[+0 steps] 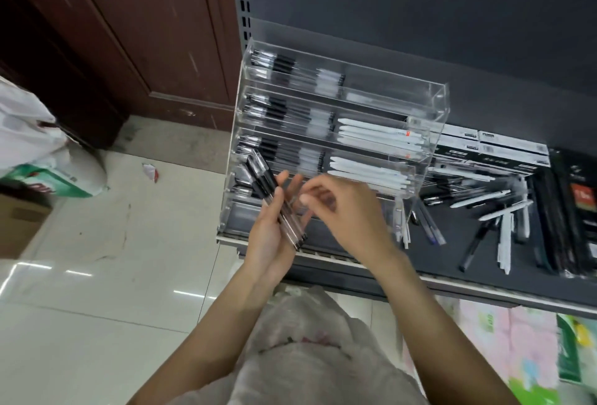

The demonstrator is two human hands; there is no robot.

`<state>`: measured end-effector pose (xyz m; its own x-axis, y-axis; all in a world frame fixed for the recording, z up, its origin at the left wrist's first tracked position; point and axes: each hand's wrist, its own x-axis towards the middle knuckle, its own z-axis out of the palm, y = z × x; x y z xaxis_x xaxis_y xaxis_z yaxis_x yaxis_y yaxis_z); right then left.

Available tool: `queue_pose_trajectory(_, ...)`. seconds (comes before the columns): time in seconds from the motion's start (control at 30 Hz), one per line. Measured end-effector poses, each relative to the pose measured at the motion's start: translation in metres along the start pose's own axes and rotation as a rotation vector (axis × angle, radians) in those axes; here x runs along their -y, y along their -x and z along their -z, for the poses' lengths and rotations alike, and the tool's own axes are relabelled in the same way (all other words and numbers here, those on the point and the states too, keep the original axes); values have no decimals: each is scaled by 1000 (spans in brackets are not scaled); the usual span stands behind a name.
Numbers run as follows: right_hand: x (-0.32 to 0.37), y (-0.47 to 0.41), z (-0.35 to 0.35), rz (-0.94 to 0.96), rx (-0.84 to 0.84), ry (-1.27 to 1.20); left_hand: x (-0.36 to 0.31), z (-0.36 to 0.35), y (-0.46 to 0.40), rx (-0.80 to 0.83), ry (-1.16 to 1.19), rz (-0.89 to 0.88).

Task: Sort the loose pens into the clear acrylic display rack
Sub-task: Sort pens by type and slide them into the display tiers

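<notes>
Held pens: a small bundle of clear-barrelled pens with black grips (274, 202) is lying across the left hand (269, 243), just in front of the rack's lower tiers, near the centre of view.
Left hand: its fingers are curling up around the bundle, holding it against the palm.
Right hand: the right hand (342, 207) is sitting at 3 o'clock of the bundle, fingers bent toward the pens; motion blur is hiding whether it is pinching one, so I cannot tell.
Rack: the clear acrylic display rack (433, 104) is standing at 12 o'clock of the hands, its tiers holding black-grip pens on the left and white pens (378, 133) on the right.
Loose pens: a scatter of black and white pens (491, 210) is lying on the dark shelf (452, 243) at 3 o'clock of the rack.
Boxes: flat pen boxes (504, 146) are sitting behind that scatter.
Bag: a pale plastic bag (310, 356) is hanging at 6 o'clock, between the forearms.
</notes>
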<state>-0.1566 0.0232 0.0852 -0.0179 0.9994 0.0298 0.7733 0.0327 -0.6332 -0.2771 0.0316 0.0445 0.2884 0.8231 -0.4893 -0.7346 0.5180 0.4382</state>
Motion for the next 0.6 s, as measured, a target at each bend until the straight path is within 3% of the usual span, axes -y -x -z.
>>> queue_pose_trajectory(0.17,19,1,-40,-62,109,-208,-3,11,10,21,113,-51)
queue_pose_trajectory(0.27,17,1,-43,-116,115,-285,-6,23,14,-34,64,-111)
queue_pose_trajectory(0.43,-20,-8,-34,53,-67,302,-18,56,17,-254,-19,-237)
queue_pose_trajectory(0.6,-31,-27,-52,248,-5,628,-29,74,23,-249,142,-191)
